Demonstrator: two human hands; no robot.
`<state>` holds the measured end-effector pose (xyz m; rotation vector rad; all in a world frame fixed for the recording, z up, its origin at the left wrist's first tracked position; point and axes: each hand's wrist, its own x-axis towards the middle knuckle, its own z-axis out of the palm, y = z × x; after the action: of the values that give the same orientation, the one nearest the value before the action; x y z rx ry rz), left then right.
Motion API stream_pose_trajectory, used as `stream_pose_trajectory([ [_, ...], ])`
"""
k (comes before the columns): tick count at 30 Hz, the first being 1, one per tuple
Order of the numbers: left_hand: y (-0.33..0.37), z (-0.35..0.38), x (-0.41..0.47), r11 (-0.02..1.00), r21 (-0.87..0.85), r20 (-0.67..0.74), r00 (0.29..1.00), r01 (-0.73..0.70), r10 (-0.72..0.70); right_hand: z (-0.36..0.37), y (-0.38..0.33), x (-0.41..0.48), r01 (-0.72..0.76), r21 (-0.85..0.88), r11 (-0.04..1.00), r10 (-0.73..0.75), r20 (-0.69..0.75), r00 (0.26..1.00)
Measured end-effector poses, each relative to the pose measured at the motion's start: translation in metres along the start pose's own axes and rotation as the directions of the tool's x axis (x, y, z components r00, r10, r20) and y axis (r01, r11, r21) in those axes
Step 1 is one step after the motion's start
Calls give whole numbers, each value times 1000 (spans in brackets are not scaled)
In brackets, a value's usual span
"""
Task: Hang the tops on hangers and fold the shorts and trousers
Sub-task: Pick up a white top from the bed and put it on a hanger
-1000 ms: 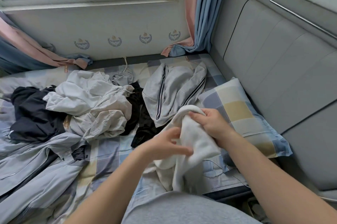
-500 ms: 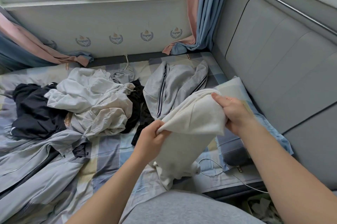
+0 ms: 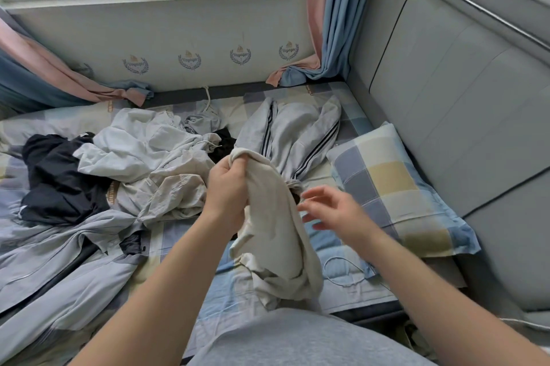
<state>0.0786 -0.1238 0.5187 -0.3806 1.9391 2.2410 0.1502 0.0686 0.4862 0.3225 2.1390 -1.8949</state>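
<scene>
A cream-white garment (image 3: 275, 217) hangs bunched above the bed, and my left hand (image 3: 227, 187) grips its top edge. My right hand (image 3: 330, 211) hovers just to the right of the cloth with its fingers spread, holding nothing. Behind the garment lie grey trousers with dark side stripes (image 3: 294, 133). A heap of pale grey and beige clothes (image 3: 148, 163) is piled to the left, with a black garment (image 3: 56, 181) beside it and a light grey jacket (image 3: 59, 264) at the near left. No hanger is in view.
The checked bedsheet (image 3: 184, 234) covers the bed. A checked pillow (image 3: 393, 190) leans at the right against the grey padded headboard (image 3: 446, 97). A thin white cable (image 3: 342, 273) lies near the bed's front edge. Curtains (image 3: 336, 23) hang by the window wall.
My right hand has let go of the white garment and moved down to the right with its fingers spread. My left hand has risen, and the cloth now hangs from it alone.
</scene>
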Motion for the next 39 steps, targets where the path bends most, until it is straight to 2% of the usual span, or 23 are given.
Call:
stream_pose_trajectory([
  [2, 6, 12, -8, 997, -58, 74, 996, 47, -43, 23, 9, -1, 56, -117, 992, -44, 97, 994],
  [6, 14, 22, -16, 985, -127, 183, 979, 112, -88, 50, 22, 12, 123, -301, 946, -145, -51, 988],
  [9, 15, 21, -15, 984, -135, 249, 965, 117, -80, 40, 24, 20, 150, -238, 960, -198, -194, 961],
  [12, 12, 16, -7, 986, -123, 272, 960, 109, -72, 18, 19, 27, 79, -210, 974, -120, -189, 975],
  [17, -8, 1, 7, 990, 115, 241, 965, 76, -102, 0, 2, 40, -129, 43, 991, 135, -248, 959],
  [20, -34, -4, 6, 950, 282, 276, 936, 137, -217, -2, -3, 45, -219, 227, 949, 277, -266, 923],
  [22, -55, -5, 2, 900, 428, 331, 913, 81, -239, 0, -6, 45, -230, 356, 906, 326, -238, 915],
  [25, -83, -10, -2, 822, 569, 368, 902, -28, -224, 3, -12, 40, -227, 390, 892, 323, -200, 925],
  [29, -107, -22, 4, 674, 720, 321, 941, -166, -110, 10, -27, 26, -185, 351, 918, 251, -155, 955],
  [31, -113, -29, 8, 645, 742, 306, 948, -182, -84, 12, -36, 17, -155, 345, 926, 214, -141, 967],
  [33, -117, -35, 11, 674, 717, 295, 954, -178, -61, 10, -46, 8, -126, 357, 925, 181, -125, 975],
  [35, -118, -39, 15, 721, 664, 268, 963, -200, 21, 7, -54, 1, -102, 383, 918, 156, -114, 981],
  [39, -104, -41, 18, 889, 414, 76, 981, -194, 179, -4, -61, -10, -87, 495, 864, 153, -93, 984],
])
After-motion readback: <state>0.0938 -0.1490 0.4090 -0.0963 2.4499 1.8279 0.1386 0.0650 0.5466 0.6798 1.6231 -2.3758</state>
